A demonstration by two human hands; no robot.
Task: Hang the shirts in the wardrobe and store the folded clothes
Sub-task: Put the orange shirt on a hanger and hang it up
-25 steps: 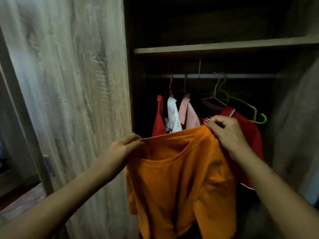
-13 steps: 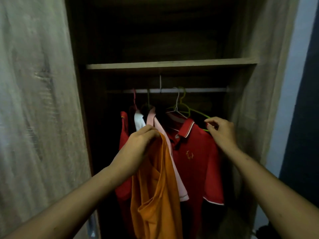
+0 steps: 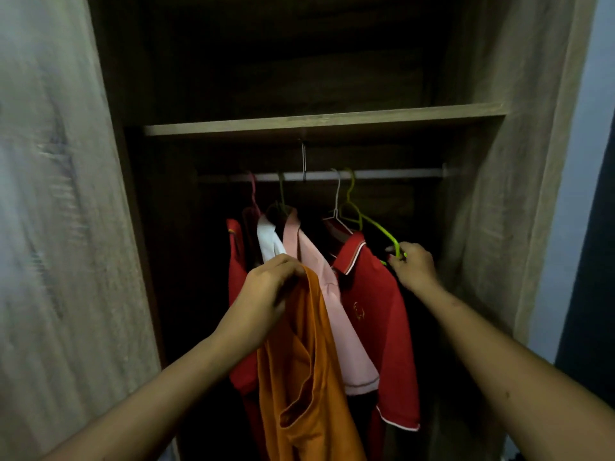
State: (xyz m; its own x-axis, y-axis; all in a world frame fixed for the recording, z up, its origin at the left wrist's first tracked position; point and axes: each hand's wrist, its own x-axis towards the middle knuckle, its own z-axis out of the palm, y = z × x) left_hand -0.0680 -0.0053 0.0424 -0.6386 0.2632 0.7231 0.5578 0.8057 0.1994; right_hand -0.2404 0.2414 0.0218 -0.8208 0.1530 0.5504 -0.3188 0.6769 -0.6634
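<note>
My left hand [image 3: 266,287] grips the top of an orange T-shirt [image 3: 303,377], which hangs down in front of the open wardrobe. My right hand [image 3: 412,267] holds the lower right end of an empty yellow-green hanger [image 3: 369,224] that hooks over the white rail [image 3: 382,174]. On the rail hang a red polo shirt [image 3: 376,311] on a white wire hanger, a pink shirt [image 3: 332,294], a white shirt [image 3: 269,244] and another red garment [image 3: 234,261] at the left.
A wooden shelf [image 3: 316,119] runs above the rail. The wardrobe door [image 3: 56,227] stands open at the left and the side panel [image 3: 509,194] rises at the right. Rail space to the right of the green hanger is bare.
My right hand let go of the orange shirt, reached right and closed on the yellow-green hanger's end. The shirt now hangs from my left hand alone. The view moved closer to the wardrobe.
</note>
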